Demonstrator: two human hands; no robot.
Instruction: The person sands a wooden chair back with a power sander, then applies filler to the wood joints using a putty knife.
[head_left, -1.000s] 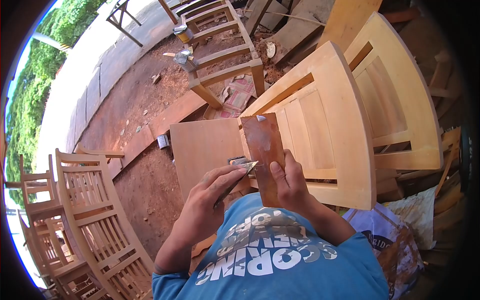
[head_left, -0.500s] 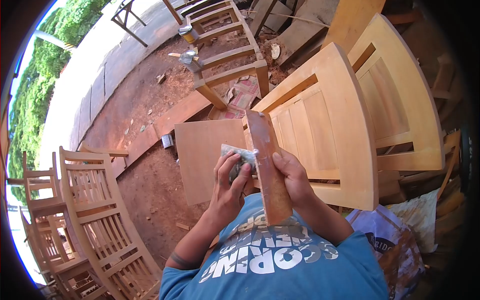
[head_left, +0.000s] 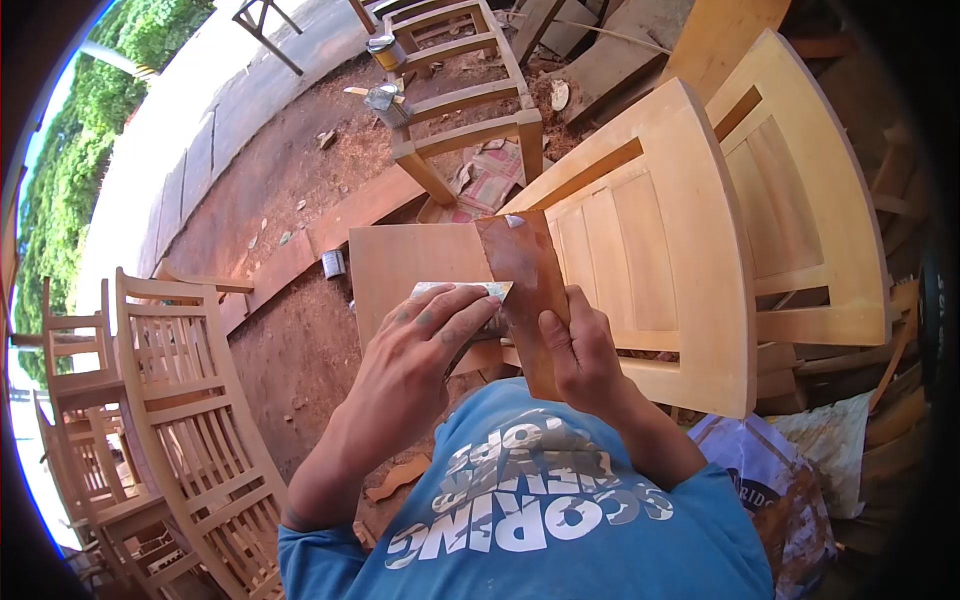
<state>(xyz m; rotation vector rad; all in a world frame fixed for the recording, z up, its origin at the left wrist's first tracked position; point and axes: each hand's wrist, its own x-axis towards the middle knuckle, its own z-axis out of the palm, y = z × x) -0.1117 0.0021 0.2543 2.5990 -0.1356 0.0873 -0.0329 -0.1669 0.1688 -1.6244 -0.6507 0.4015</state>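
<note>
My left hand is closed around a pale, greenish-white folded piece, most of it hidden under the fingers. One pointed corner of this piece overlaps the left edge of a flat brown board. On the right, my right hand grips the board by its lower right edge, thumb laid on the face. A small whitish patch shows near the board's top. Behind both hands is a light wooden panel.
Two pale wooden panelled pieces lean at the right. An unfinished slatted frame stands at the left. Open cans sit by a wooden frame ahead. A small tin rests on the ground near a plank.
The board has turned to show more of its face, and its lower end has risen. My left hand has rolled over, its back now facing up, still holding the pale piece.
</note>
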